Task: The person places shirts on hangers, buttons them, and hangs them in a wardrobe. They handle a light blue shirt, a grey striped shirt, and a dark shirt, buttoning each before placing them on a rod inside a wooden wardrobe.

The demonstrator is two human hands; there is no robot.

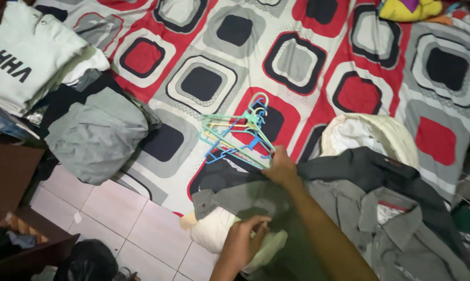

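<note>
From the head view, a bed (318, 78) under a red, grey and black squared cover stands over a pale tiled floor (115, 208), strewn with shirts. The right hand (280, 167) reaches forward, its grip closed on a bunch of plastic hangers (235, 135) lying mid-bed. The left hand (245, 239) pinches a pale cloth (214, 234) at the bed's near edge.

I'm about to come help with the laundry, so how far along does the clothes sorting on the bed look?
Done: a stack of folded clothes sits at the bed's left corner. In hand: the right hand touches the bundle of plastic hangers, while the left hand grips a green garment. Left: a heap of unfolded shirts and a cream cloth lie loose.
</note>
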